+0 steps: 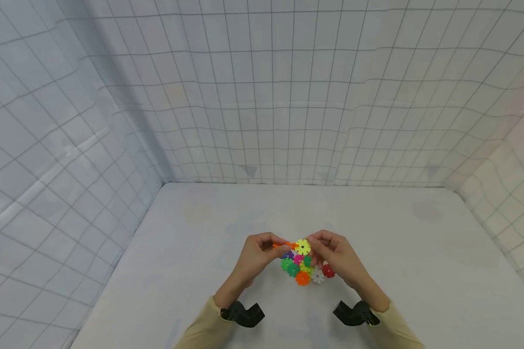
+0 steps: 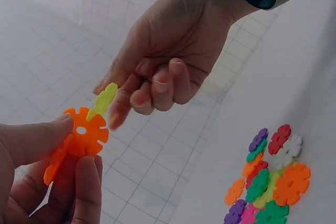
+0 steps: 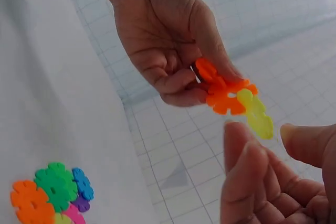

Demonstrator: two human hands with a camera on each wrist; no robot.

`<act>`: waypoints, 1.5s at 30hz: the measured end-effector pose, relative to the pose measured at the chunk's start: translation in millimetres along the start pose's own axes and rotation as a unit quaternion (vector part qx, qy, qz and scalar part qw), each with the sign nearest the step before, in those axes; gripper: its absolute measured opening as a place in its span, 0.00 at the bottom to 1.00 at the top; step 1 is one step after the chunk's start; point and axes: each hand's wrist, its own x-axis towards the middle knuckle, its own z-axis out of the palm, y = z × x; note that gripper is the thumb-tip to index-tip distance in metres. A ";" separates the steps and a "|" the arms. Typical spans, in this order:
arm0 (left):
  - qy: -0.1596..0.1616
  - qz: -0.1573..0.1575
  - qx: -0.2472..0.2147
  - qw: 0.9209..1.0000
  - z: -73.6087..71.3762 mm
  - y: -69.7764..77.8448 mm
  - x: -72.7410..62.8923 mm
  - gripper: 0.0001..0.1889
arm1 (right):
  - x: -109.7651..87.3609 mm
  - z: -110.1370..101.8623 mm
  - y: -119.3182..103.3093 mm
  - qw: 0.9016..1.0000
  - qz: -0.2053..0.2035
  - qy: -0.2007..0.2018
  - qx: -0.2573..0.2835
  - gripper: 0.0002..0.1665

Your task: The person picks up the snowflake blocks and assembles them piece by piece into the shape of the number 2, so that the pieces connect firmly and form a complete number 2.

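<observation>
In the head view my left hand (image 1: 253, 257) is raised over the table, pinching joined orange notched discs. The left wrist view shows one orange disc (image 2: 95, 135) nearly face-on and another orange disc (image 2: 54, 165) slotted across it, between thumb and fingers. A yellow notched disc (image 2: 104, 101) is fitted into the orange disc's edge and sticks out toward my right hand (image 1: 338, 254). In the right wrist view, that hand's thumb (image 3: 304, 142) and fingers are parted around the yellow disc's free end, and I see no grip on it.
Below the hands, a loose pile of notched discs lies on the white table (image 1: 192, 291), including a green disc (image 1: 293, 269), an orange disc (image 1: 302, 278), a white disc (image 1: 317, 276) and a red disc (image 1: 328, 270). Grid-patterned white curtains (image 1: 262, 97) enclose the table's back and sides.
</observation>
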 end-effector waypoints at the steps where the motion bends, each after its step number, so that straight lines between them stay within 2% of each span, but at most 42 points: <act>1: 0.004 0.000 -0.001 1.000 -1.2 0.4 0.3 0.08 | 0.9 -2.3 1.5 1.000 0.004 -0.002 -0.015 0.17; 4: 0.012 -0.006 -0.003 1.000 -5.1 0.0 1.5 0.08 | 3.0 -9.8 7.4 0.998 0.012 -0.017 -0.067 0.18; 6: 0.013 -0.009 -0.009 1.000 -7.2 -0.7 2.3 0.09 | 3.6 -14.2 12.6 0.990 0.015 -0.033 -0.133 0.17; 8: 0.012 -0.010 -0.014 1.000 -8.4 -1.9 3.3 0.10 | 3.2 -17.6 17.7 0.977 0.023 -0.056 -0.205 0.15; 11: 0.015 -0.006 -0.021 1.000 -9.2 -2.8 3.7 0.12 | 1.8 -20.6 24.3 0.948 0.034 -0.094 -0.301 0.10; 16: 0.023 -0.003 -0.030 0.999 -9.5 -2.2 3.5 0.13 | -0.9 -20.0 28.8 0.923 0.008 -0.142 -0.357 0.14; 22: 0.024 -0.002 -0.033 0.999 -9.9 -1.3 3.1 0.13 | -0.7 -12.4 31.6 0.908 -0.009 -0.140 -0.394 0.16; 27: 0.018 -0.004 -0.038 0.999 -9.9 -0.8 2.5 0.12 | 0.7 -8.8 32.3 0.908 -0.008 -0.136 -0.397 0.16; 29: 0.015 -0.004 -0.041 0.999 -9.7 -0.5 2.1 0.12 | 1.2 -9.2 31.4 0.912 -0.012 -0.134 -0.387 0.15; 31: 0.013 -0.004 -0.043 0.999 -9.2 0.0 1.9 0.12 | 1.1 -10.2 28.0 0.921 -0.016 -0.124 -0.369 0.13; 33: 0.017 -0.006 -0.042 0.999 -8.6 0.3 1.9 0.11 | 0.6 -11.6 23.0 0.933 -0.026 -0.105 -0.342 0.12; 38: 0.026 -0.009 -0.035 0.999 -7.6 0.9 2.6 0.11 | -3.0 -12.8 7.5 0.961 -0.079 -0.015 -0.264 0.10; 41: 0.028 -0.009 -0.035 0.999 -7.2 1.5 2.8 0.12 | -5.6 -10.8 -1.0 0.969 -0.103 0.033 -0.223 0.10; 45: 0.028 -0.011 -0.040 0.999 -7.2 1.2 2.6 0.12 | -10.8 -4.3 -18.8 0.977 -0.114 0.063 -0.169 0.08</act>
